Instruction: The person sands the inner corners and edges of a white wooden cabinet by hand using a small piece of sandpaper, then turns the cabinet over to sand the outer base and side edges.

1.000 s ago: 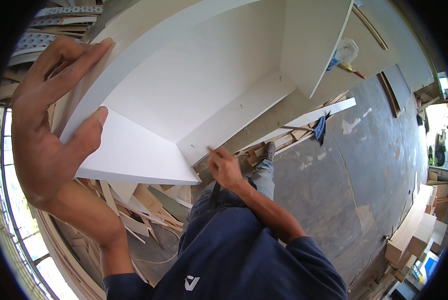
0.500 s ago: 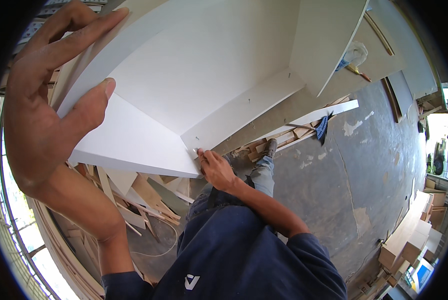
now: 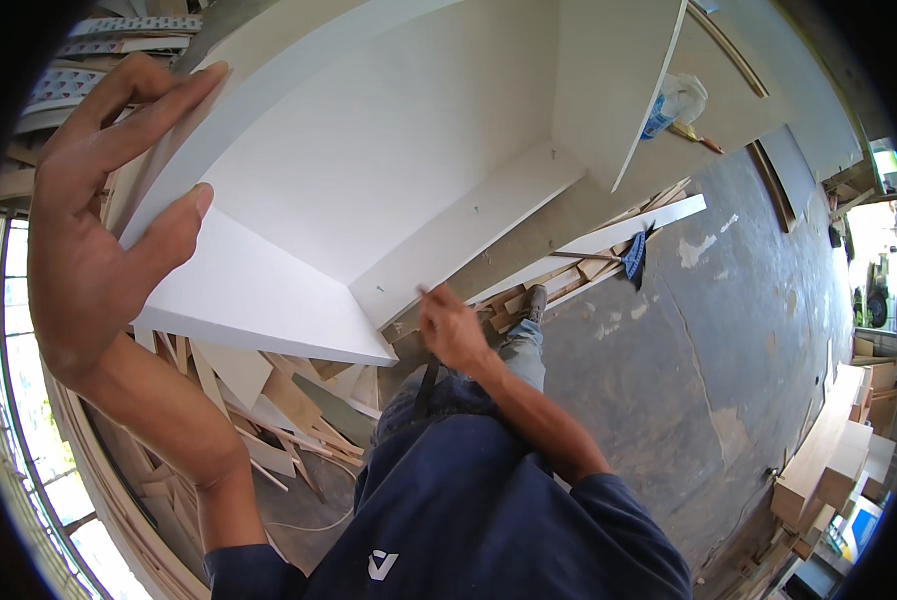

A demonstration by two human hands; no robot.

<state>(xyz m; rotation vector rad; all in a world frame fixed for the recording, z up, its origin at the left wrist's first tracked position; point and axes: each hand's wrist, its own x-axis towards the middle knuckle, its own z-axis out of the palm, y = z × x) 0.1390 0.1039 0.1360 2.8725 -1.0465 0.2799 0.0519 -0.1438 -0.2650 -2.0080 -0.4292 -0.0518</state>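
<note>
A white cabinet (image 3: 409, 130), open toward me, fills the upper middle of the view. My left hand (image 3: 89, 230) grips the edge of its left side panel (image 3: 159, 190), thumb on the inner side and fingers over the outer side. Along the lower front runs a narrow white strip (image 3: 459, 215) with small pegs or screws (image 3: 477, 210) sticking up from it. My right hand (image 3: 454, 330) is slightly blurred just outside the strip's near end, apart from it. Its fingers are curled together; whether something small is between them is hidden.
Wood offcuts (image 3: 289, 390) lie below the cabinet's near end. A blue broom (image 3: 634, 258) rests by a long white board (image 3: 669, 212) near my foot. On the brown panel sit a plastic bag (image 3: 681, 100) and a brush (image 3: 697, 138). Boxes and boards (image 3: 829, 460) line the right side.
My right hand has pulled away from the strip's near corner, to the right. The left hand keeps its hold while the view shifts slightly.
</note>
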